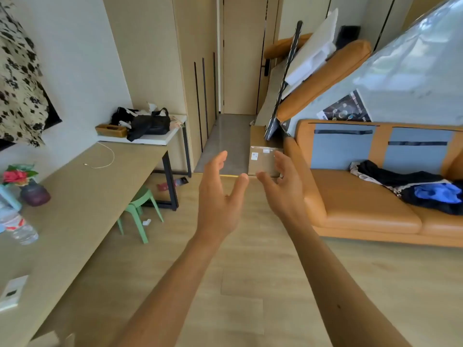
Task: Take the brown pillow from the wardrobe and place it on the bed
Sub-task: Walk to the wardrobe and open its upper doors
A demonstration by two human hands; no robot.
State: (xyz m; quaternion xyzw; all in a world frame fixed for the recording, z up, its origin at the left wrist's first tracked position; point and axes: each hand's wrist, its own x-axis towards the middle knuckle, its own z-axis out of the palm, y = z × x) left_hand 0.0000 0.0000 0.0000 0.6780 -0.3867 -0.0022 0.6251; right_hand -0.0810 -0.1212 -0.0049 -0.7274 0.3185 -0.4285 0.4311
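Both hands, left (220, 196) and right (283, 189), reach forward spread wide and empty. Wardrobe doors (200, 78) line the corridor, apparently closed.

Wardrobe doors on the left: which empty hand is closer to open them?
Left, probably. The open left hand sits on the side of the tall beige wooden wardrobe doors; the open right hand is nearer the orange leather sofa. Both hold nothing.

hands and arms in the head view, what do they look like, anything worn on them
Both arms are bare up to the bottom edge of the picture: no sleeves show. The left hand and the right hand wear no gloves, and no watch, band or ring can be seen on the wrists or fingers. A small dark dot marks the right forearm.
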